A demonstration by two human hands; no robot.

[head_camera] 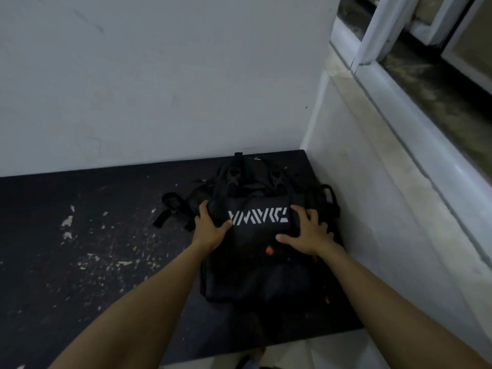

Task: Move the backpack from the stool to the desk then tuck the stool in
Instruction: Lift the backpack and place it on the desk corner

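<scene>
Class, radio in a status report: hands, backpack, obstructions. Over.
Left hand and right hand both on backpack. Backpack flat on desk, in wall corner. Stool unseen. Nothing obstructing.

Bare room: scuffed desk [80,235], window [426,62].

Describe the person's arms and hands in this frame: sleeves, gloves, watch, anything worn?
Both forearms are bare as far as the bottom edge of the frame; no sleeve shows. The left hand and right hand have no gloves. No watch, bracelet or ring is visible, though the dim, soft picture could hide a thin ring. No markings show.
</scene>
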